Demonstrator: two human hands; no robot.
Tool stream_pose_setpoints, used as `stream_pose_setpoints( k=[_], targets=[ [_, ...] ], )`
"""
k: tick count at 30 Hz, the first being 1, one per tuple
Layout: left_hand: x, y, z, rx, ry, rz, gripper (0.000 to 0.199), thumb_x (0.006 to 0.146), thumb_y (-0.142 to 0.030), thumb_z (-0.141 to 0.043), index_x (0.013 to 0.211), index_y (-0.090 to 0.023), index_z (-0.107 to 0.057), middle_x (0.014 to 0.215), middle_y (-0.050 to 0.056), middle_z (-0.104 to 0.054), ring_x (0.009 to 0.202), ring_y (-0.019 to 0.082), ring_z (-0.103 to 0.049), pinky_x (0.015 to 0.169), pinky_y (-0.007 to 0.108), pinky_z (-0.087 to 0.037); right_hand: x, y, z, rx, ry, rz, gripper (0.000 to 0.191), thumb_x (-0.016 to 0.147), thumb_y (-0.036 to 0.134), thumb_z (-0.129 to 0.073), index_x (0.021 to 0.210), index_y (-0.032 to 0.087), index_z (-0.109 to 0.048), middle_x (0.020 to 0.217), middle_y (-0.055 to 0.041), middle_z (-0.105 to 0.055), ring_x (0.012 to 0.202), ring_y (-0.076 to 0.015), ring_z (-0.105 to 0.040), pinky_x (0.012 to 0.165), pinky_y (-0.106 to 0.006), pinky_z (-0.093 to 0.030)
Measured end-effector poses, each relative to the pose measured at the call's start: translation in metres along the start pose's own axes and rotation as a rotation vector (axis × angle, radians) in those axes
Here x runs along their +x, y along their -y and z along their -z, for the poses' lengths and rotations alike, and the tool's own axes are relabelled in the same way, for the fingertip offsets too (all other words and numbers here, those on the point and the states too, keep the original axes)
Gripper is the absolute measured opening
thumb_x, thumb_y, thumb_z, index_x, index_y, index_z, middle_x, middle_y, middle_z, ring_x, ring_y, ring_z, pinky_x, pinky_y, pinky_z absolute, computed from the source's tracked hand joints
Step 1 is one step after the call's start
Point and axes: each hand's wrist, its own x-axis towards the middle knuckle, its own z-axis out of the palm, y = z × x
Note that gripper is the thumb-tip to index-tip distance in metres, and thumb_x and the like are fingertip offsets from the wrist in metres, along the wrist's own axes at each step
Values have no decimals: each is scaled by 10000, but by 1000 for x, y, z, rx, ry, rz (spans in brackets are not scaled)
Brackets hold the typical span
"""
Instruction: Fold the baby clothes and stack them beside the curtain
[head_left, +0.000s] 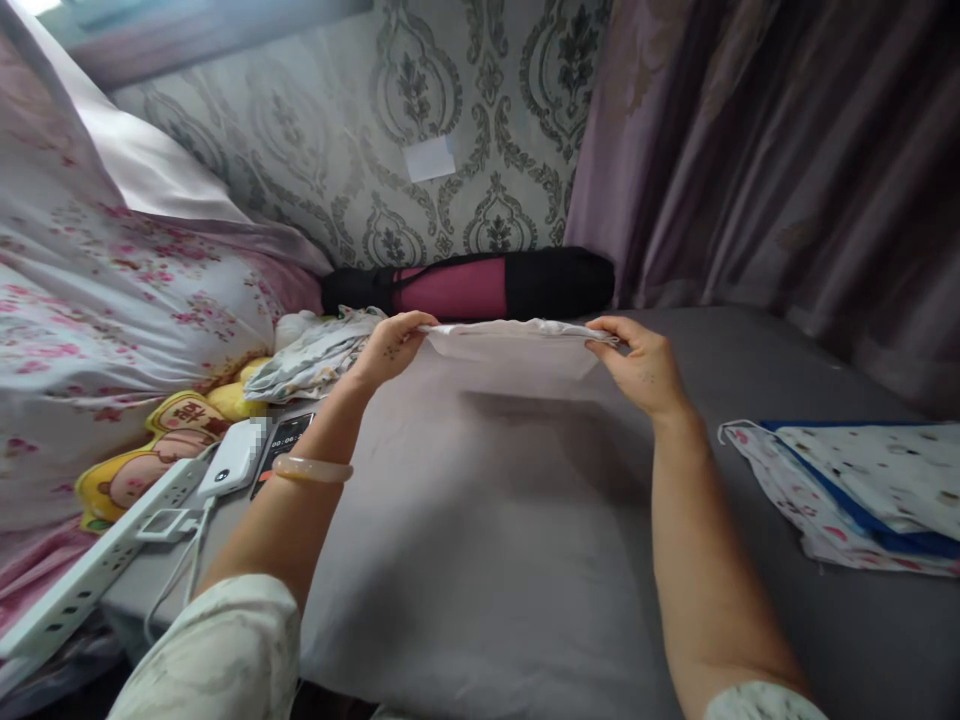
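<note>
A thin pale cloth (pixel 510 345) is stretched level above the bed between my two hands, its gathered upper edge facing me. My left hand (pixel 394 345) pinches one end, with a pale bangle (pixel 312 469) on that forearm. At the opposite end, the thumb and fingers of my right hand (pixel 637 362) are closed on the cloth. A shadow falls on the grey bed sheet (pixel 480 560) below. How far the cloth hangs down is hard to make out against the sheet.
Folded patterned fabrics (pixel 877 480) lie at right. On the left are a power strip (pixel 97 565), a white power bank (pixel 234 460), a phone (pixel 289 440), a yellow plush toy (pixel 142 465) and a crumpled cloth (pixel 319 355). A black-and-pink long bag (pixel 457 287) lies along the wall.
</note>
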Motion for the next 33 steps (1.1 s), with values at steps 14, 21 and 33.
stream_pose_setpoints(
  k=[14, 21, 33],
  targets=[
    [-94, -1, -50, 80, 623, 118, 427, 707, -77, -415, 996, -222, -694, 1084, 25, -722, 988, 182, -642, 1127, 446, -261, -30, -30, -12, -135, 873, -330, 180, 734, 393, -702, 775, 227, -755, 715, -8, -724, 687, -160, -651, 674, -252, -484],
    [-71, -12, -83, 129, 391, 214, 438, 834, -115, -361, 1167, -210, -628, 1227, 66, -664, 1128, 191, -597, 1097, 397, -329, -28, 2, -83, -514, 526, -169, 390, 957, 284, -369, 1204, 160, -644, 1245, -130, -653, 1154, -249, -583, 985, -366, -415],
    [-68, -40, -163, 339, 518, 286, 578, 989, -419, -223, 1499, -162, -315, 1574, 110, -285, 1468, 292, -196, 1178, 544, -130, -70, -1, -130, -666, 700, -156, 553, 981, 309, -225, 1499, 158, -347, 1575, -77, -288, 1453, -273, -206, 1167, -532, -100]
  ],
)
